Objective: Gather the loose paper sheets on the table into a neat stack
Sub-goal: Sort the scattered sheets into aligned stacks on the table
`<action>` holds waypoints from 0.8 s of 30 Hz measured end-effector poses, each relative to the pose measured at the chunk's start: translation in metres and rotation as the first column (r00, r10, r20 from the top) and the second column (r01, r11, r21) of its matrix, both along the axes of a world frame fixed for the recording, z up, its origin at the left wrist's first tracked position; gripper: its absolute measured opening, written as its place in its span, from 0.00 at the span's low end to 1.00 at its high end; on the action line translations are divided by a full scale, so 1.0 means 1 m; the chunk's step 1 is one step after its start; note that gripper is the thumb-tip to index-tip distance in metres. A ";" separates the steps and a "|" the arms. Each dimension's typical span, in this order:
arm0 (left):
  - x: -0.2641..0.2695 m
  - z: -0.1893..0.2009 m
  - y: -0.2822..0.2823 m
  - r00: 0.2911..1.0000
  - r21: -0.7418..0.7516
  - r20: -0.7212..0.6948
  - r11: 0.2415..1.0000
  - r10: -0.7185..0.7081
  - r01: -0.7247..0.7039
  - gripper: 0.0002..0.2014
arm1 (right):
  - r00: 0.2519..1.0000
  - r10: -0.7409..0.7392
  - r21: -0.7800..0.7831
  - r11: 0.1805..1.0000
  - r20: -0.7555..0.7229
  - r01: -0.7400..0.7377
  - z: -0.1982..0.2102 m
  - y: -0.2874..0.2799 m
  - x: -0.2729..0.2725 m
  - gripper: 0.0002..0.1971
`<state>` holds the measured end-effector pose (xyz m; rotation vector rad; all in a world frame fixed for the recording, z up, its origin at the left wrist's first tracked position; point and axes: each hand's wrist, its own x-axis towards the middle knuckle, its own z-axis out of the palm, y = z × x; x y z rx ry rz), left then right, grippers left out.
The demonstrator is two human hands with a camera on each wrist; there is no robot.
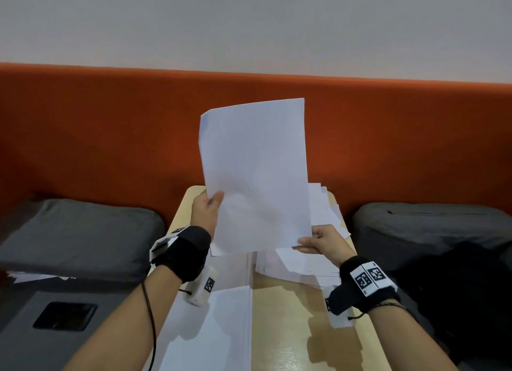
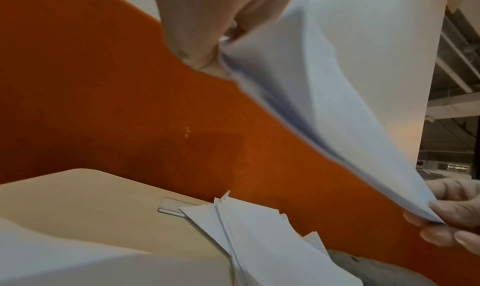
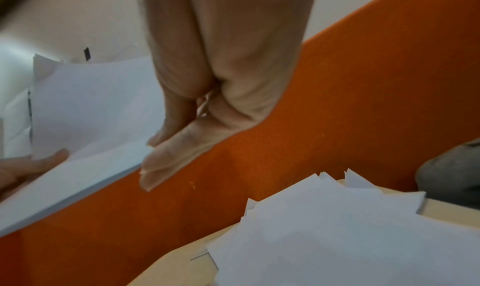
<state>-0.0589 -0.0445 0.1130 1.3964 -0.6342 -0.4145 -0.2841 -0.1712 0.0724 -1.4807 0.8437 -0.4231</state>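
A bundle of white sheets (image 1: 255, 174) is held upright above the wooden table (image 1: 288, 315). My left hand (image 1: 207, 207) grips its left edge, thumb on the front. My right hand (image 1: 318, 242) pinches the lower right corner. From the left wrist the bundle (image 2: 337, 85) hangs between my left fingers (image 2: 197, 50) and the right fingertips (image 2: 451, 212). From the right wrist my right hand (image 3: 166, 144) pinches the bundle's (image 3: 91, 114) corner. A messy pile of loose sheets (image 1: 318, 221) lies on the table behind and right of the bundle (image 2: 259, 239) (image 3: 337, 239).
More white sheets (image 1: 221, 301) lie flat along the table's near left part. An orange padded backrest (image 1: 110, 127) runs behind the table. Grey cushions (image 1: 77, 232) sit left and right (image 1: 432, 224). A dark bag (image 1: 465, 293) lies at the right.
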 end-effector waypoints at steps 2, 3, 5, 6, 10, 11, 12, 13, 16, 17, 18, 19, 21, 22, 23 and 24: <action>0.001 -0.002 0.003 1.000 -0.012 0.008 1.000 -0.011 0.011 0.12 | 0.999 -0.002 -0.014 1.000 -0.037 0.002 -0.001 -0.002 -0.001 0.08; 0.002 -0.004 0.004 1.000 -0.016 0.003 1.000 -0.014 0.014 0.13 | 0.998 -0.001 -0.026 1.000 -0.057 -0.001 -0.001 -0.002 0.000 0.10; 0.005 -0.007 0.006 1.000 0.002 0.001 1.000 -0.030 0.030 0.12 | 0.996 0.025 -0.079 0.996 -0.087 -0.032 0.004 -0.002 0.003 0.10; 0.004 -0.010 0.006 0.998 0.017 -0.003 0.998 -0.057 0.057 0.12 | 0.996 0.026 -0.127 0.991 -0.083 -0.037 0.009 -0.003 0.005 0.09; 0.001 -0.017 0.005 0.981 0.130 0.052 0.975 -0.188 0.180 0.08 | 0.981 -0.099 -0.154 0.980 0.166 0.125 0.036 -0.005 0.017 0.13; 0.000 -0.015 0.005 0.977 0.138 0.073 0.972 -0.199 0.188 0.08 | 0.968 -0.125 -0.148 0.976 0.216 0.160 0.042 -0.005 0.019 0.14; 0.001 -0.011 0.004 0.976 0.121 0.082 0.974 -0.203 0.192 0.09 | 0.964 -0.131 -0.158 0.973 0.233 0.170 0.048 -0.005 0.021 0.13; 0.002 -0.005 0.003 0.977 0.088 0.091 0.979 -0.193 0.185 0.09 | 0.966 -0.119 -0.176 0.971 0.228 0.161 0.051 -0.004 0.022 0.13; 0.011 0.022 0.002 0.986 -0.045 0.141 0.995 -0.087 0.094 0.07 | 0.981 -0.066 -0.198 0.975 0.184 0.102 0.054 -0.001 0.023 0.11; 0.015 0.031 0.002 0.987 -0.083 0.145 0.993 -0.066 0.079 0.06 | 0.982 -0.057 -0.188 0.978 0.181 0.091 0.052 0.000 0.023 0.11; 0.018 0.037 0.001 0.986 -0.109 0.153 0.991 -0.059 0.077 0.05 | 0.981 -0.057 -0.169 0.982 0.187 0.089 0.050 0.001 0.023 0.11; 0.021 0.040 0.001 0.983 -0.117 0.175 0.990 -0.060 0.082 0.04 | 0.979 -0.064 -0.150 0.984 0.195 0.094 0.047 0.002 0.023 0.11; 0.022 0.040 0.002 0.972 -0.100 0.224 0.990 -0.073 0.097 0.07 | 0.977 -0.090 -0.129 0.985 0.193 0.116 0.044 0.004 0.023 0.10; 0.021 0.039 0.002 0.968 -0.090 0.241 0.991 -0.074 0.099 0.09 | 0.976 -0.104 -0.124 0.984 0.191 0.129 0.043 0.006 0.024 0.08; 0.020 0.038 0.003 0.965 -0.089 0.251 0.991 -0.073 0.099 0.11 | 0.975 -0.115 -0.121 0.983 0.191 0.140 0.043 0.007 0.025 0.07; 0.019 0.037 0.003 0.963 -0.094 0.258 0.991 -0.073 0.100 0.13 | 0.973 -0.123 -0.118 0.982 0.195 0.148 0.043 0.008 0.025 0.06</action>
